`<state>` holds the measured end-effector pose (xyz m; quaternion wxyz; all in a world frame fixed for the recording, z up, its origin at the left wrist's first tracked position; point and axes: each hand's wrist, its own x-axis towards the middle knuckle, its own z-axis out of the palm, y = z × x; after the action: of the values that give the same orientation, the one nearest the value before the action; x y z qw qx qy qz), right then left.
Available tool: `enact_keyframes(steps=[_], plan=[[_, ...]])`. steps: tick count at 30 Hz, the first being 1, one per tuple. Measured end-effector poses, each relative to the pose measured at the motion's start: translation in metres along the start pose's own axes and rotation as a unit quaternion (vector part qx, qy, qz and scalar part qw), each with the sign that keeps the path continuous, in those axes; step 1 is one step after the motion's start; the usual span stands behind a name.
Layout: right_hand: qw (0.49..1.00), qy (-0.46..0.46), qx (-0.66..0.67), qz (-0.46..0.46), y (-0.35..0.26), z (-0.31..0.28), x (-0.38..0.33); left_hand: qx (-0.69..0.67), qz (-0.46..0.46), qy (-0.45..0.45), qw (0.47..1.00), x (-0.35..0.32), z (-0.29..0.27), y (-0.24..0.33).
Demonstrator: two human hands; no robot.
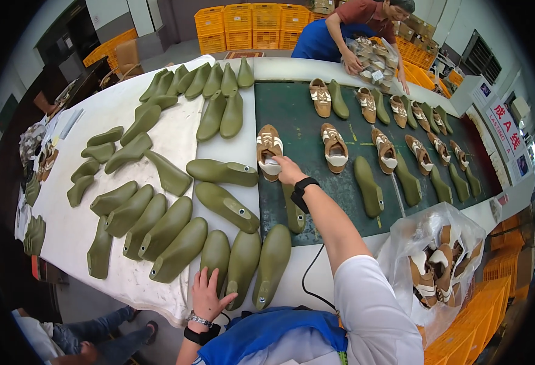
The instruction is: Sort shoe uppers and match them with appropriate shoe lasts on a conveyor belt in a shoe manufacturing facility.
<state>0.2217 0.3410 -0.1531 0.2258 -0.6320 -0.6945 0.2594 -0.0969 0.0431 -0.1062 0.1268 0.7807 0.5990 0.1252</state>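
On the left, a white cloth [173, 131] carries rows of green lasts [129, 210]. The person's left hand [210, 299] is spread wide, gripping nothing, fingertips over the near end of a last [214, 246]; contact I can't tell. Next, a brown-and-white shoe [270, 145] lies at the green belt's [340, 225] left edge, the right hand's [290, 170] fingers at its opening; how tightly they close I can't tell. Rightward, more shoes and lasts line the belt, a co-worker [360, 15] leans over beyond, and a clear bag [399, 243] holds shoes.
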Motion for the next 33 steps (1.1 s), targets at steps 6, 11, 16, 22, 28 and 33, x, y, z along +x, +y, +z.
enact_keyframes(steps=[6,11,16,22,28,33], plan=[[0.999,0.029,-0.002,-0.037,-0.004,-0.019,-0.066,0.005,0.051,0.015,0.999,0.003,0.008,-0.011],[0.996,0.047,0.06,-0.047,-0.033,-0.009,-0.162,-0.085,0.01,0.007,0.996,0.001,0.013,-0.026],[0.993,-0.111,0.024,-0.044,-0.07,0.023,-0.248,-0.231,-0.062,0.004,0.971,0.0,0.027,-0.052],[0.978,-0.204,-0.033,0.033,-0.097,0.053,-0.276,-0.376,-0.126,-0.017,0.918,-0.011,0.058,-0.044],[0.978,-0.206,-0.04,-0.005,-0.094,0.062,-0.281,-0.445,-0.114,-0.092,0.884,-0.029,0.081,-0.03],[0.977,-0.211,-0.017,0.032,-0.089,0.057,-0.28,-0.434,-0.085,-0.141,0.886,-0.027,0.077,-0.027]])
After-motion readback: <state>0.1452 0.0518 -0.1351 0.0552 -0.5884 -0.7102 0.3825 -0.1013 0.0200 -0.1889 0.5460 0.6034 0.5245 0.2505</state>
